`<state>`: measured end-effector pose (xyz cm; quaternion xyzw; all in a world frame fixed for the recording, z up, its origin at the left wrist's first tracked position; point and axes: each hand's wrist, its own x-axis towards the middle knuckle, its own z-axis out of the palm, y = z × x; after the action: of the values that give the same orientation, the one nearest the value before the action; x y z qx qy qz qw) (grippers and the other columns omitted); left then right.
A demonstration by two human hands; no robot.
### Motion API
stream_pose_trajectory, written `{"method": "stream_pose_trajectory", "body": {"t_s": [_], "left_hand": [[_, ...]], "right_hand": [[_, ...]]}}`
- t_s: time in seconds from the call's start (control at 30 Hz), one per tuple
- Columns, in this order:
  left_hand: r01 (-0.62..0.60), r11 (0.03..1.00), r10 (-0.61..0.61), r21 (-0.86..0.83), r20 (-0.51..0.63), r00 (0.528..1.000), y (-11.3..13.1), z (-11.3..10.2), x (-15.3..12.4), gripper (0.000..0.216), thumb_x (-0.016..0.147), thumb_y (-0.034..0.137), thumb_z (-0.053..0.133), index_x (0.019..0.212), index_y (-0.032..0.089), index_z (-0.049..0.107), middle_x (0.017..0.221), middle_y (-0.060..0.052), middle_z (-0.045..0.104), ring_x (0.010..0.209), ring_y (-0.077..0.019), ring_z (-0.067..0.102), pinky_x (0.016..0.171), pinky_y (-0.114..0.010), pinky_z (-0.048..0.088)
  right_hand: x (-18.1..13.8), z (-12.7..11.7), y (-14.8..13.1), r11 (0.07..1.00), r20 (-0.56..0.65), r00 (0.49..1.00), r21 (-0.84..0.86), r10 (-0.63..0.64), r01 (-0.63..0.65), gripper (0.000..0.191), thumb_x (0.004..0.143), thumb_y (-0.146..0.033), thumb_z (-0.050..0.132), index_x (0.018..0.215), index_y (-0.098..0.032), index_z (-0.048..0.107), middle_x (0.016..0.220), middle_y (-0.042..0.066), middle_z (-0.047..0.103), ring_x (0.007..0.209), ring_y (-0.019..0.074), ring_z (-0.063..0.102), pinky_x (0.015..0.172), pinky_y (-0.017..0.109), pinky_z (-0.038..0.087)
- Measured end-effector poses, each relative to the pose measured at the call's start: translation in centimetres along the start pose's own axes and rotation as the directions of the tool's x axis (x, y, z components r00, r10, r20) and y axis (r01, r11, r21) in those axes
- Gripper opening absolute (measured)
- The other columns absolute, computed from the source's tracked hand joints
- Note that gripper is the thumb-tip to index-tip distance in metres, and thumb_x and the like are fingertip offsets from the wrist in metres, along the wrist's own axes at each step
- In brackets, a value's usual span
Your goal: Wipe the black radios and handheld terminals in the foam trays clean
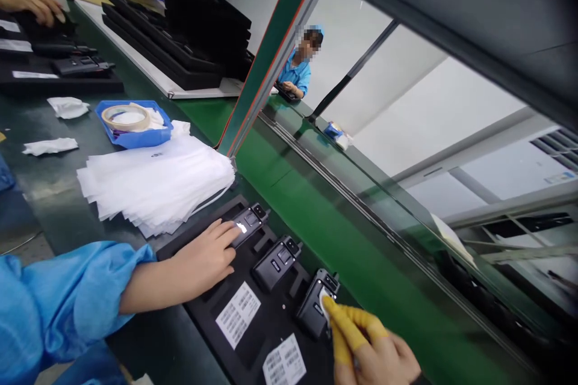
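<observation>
A black tray near the bench's front edge holds three small black devices. My left hand, in a blue sleeve, lies on the tray with its fingers stretched out, the fingertips touching the far device. The middle device sits untouched between my hands. My right hand wears yellow finger cots and pinches a small white piece against the top of the near device. White barcode labels lie on the tray in front of the devices.
A stack of white bags lies left of the tray. Behind it a blue dish holds a tape roll. Black trays are stacked further back. Another person's hands work at top left; a person in blue sits across the green conveyor.
</observation>
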<state>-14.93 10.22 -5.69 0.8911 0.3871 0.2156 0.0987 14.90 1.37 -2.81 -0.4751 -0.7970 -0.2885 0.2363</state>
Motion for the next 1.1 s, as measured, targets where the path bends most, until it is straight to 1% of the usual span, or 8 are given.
{"method": "stream_pose_trajectory", "body": {"t_s": [0.07,0.17,0.3,0.5,0.63,0.73,0.9,1.1], "left_hand": [[-0.018,1.0,0.019,-0.022,0.032,0.999,-0.3,0.2,-0.3,0.006,0.076,0.018,0.069,0.082,0.017,0.068,0.129,-0.012,0.056,0.128,-0.0364,0.041,0.109,-0.062,0.02],[-0.035,0.997,0.04,-0.069,0.065,0.997,-0.6,0.5,-0.7,0.018,0.078,0.027,0.068,0.095,0.02,0.069,0.132,-0.01,0.055,0.132,-0.0375,0.035,0.108,-0.067,0.007],[-0.023,0.999,0.029,-0.047,0.13,0.991,-0.6,0.9,-1.0,0.041,0.08,0.034,0.065,0.117,0.015,0.062,0.136,-0.018,0.049,0.132,-0.0373,0.036,0.108,-0.064,0.019],[-0.021,1.0,0.018,0.018,0.156,0.988,-0.9,2.0,-1.4,0.045,0.085,0.038,0.059,0.122,0.012,0.059,0.132,-0.021,0.052,0.129,-0.0338,0.041,0.109,-0.055,0.027],[-0.042,0.998,0.035,0.04,0.171,0.985,-1.1,2.0,-1.1,0.043,0.086,0.046,0.057,0.117,0.016,0.063,0.13,-0.019,0.055,0.125,-0.0318,0.047,0.106,-0.051,0.034],[-0.064,0.995,0.055,0.072,0.121,0.991,-1.1,2.0,-0.9,0.042,0.082,0.047,0.061,0.111,0.017,0.066,0.127,-0.017,0.058,0.122,-0.0295,0.051,0.105,-0.046,0.036],[-0.075,0.991,0.069,0.115,0.05,0.996,-1.0,2.1,-1.0,0.04,0.083,0.047,0.061,0.109,0.018,0.067,0.126,-0.015,0.059,0.124,-0.0271,0.049,0.108,-0.042,0.032],[-0.072,0.992,0.063,0.101,0.082,0.995,-1.1,2.1,-1.0,0.04,0.085,0.048,0.057,0.109,0.018,0.067,0.127,-0.015,0.058,0.126,-0.0262,0.047,0.108,-0.043,0.03]], "right_hand": [[2.7,1.7,0.0,1.0,0.05,0.999,-0.008,-0.003,0.003,0.022,0.079,-0.015,0.05,0.088,-0.023,0.067,0.087,0.003,0.063,0.076,0.0168,0.055,0.074,0.035,0.034],[6.4,4.8,-1.2,0.99,0.041,0.99,0.029,0.137,-0.138,0.028,0.076,-0.005,0.042,0.079,-0.02,0.066,0.078,0.003,0.059,0.075,0.0167,0.051,0.079,0.037,0.032],[10.1,8.9,-2.3,0.989,0.066,0.99,0.064,0.128,-0.132,0.037,0.068,0.001,0.041,0.081,-0.021,0.068,0.081,0.002,0.06,0.078,0.0159,0.049,0.084,0.039,0.029],[13.0,13.4,-2.0,0.986,0.196,0.978,0.131,0.077,-0.104,0.042,0.07,0.002,0.043,0.09,-0.024,0.069,0.085,0.001,0.063,0.077,0.014,0.05,0.089,0.04,0.025],[13.2,14.4,-1.8,0.99,0.244,0.969,0.122,0.035,-0.066,0.039,0.07,0.0,0.045,0.086,-0.025,0.07,0.085,0.001,0.064,0.077,0.0145,0.05,0.09,0.041,0.024],[13.1,14.5,-1.7,0.992,0.232,0.973,0.119,0.007,-0.035,0.04,0.068,0.0,0.045,0.086,-0.025,0.07,0.086,0.001,0.063,0.077,0.0148,0.049,0.09,0.042,0.024],[13.2,14.3,-1.4,0.995,0.213,0.975,0.07,0.059,-0.076,0.035,0.068,-0.001,0.045,0.079,-0.022,0.07,0.085,0.003,0.062,0.077,0.0159,0.048,0.089,0.043,0.024],[13.3,13.6,-1.2,0.995,0.243,0.97,0.081,0.032,-0.053,0.04,0.068,0.001,0.045,0.085,-0.024,0.071,0.087,0.002,0.062,0.076,0.0154,0.047,0.089,0.043,0.024]]}}
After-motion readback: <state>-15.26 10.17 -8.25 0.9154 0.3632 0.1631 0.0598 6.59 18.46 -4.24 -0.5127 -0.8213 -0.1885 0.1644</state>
